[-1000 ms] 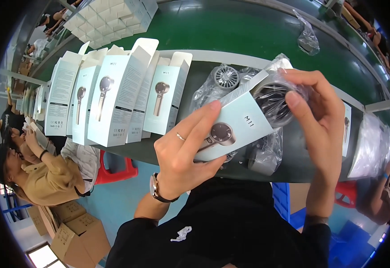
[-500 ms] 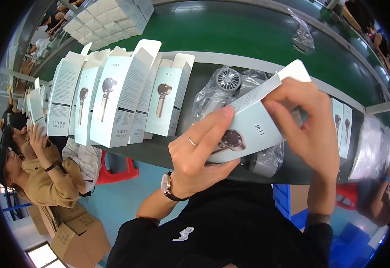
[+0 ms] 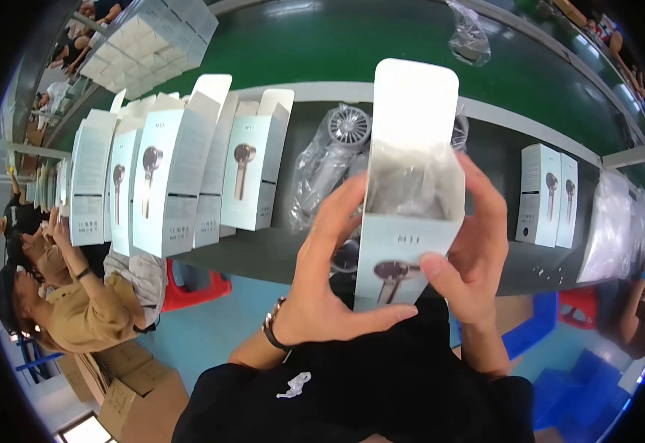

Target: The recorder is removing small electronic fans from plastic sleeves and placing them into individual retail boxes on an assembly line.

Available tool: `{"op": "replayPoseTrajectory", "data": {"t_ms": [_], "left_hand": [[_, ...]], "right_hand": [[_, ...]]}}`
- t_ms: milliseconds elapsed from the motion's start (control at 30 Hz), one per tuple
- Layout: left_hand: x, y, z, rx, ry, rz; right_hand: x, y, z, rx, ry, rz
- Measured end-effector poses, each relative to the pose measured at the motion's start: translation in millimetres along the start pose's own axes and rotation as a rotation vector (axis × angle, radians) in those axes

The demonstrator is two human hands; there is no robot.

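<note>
A pale blue-white cardboard box [image 3: 415, 247] with a fan picture on its front is held between my two hands, its top end open and its long white flap [image 3: 415, 92] standing up. Through the opening, something wrapped in clear plastic [image 3: 410, 190] shows inside. My left hand [image 3: 326, 277] grips the left side, its thumb across the lower front. Along the right side, my right hand [image 3: 478, 247] is closed on the box, thumb on the front face. Behind my left hand, handheld fans in clear bags [image 3: 330, 159] lie on the dark table, partly hidden.
Several similar boxes with raised flaps [image 3: 164, 170] stand at left. Two boxes [image 3: 548, 196] and flat plastic bags [image 3: 614, 229] are at right. Beyond lies a green conveyor [image 3: 322, 52] with a bagged item [image 3: 470, 37] and stacked boxes [image 3: 152, 44]. A co-worker [image 3: 79, 295] sits at left.
The box has turned from a slant to nearly upright, its opening now facing me. My right hand has moved from the flap end down to its right side. The view has shifted somewhat.
</note>
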State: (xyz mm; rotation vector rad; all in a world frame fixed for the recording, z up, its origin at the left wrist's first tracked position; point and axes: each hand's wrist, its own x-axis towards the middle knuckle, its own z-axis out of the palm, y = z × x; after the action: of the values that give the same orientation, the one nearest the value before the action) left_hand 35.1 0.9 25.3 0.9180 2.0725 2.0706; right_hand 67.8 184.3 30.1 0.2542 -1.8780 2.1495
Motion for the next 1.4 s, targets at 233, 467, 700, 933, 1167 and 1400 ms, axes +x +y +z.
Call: {"op": "replayPoseTrajectory", "data": {"t_ms": [233,467,700,933,1167,1400], "left_hand": [[-18,-9,-9,-0.280,-0.249,-0.192],[-19,-9,-7,-0.279,-0.205,-0.343],[-15,-13,16,-0.263,-0.056,-0.336],[-31,-19,39,-0.495,0.302,-0.277],[-31,-18,26,-0.207,-0.041,-0.243],[-34,-22,26,-0.087,-0.110,-0.356]], "right_hand": [[-26,1,-14,0.105,-0.282,0.146],[-33,13,0,0.226,-0.093,0.297],[-8,24,-19,0.388,-0.283,0.128],[-13,2,5,0.186,-0.060,0.311],[-7,-4,3,-0.036,-0.063,0.343],[-5,4,-19,0.035,-0.195,0.302]]}}
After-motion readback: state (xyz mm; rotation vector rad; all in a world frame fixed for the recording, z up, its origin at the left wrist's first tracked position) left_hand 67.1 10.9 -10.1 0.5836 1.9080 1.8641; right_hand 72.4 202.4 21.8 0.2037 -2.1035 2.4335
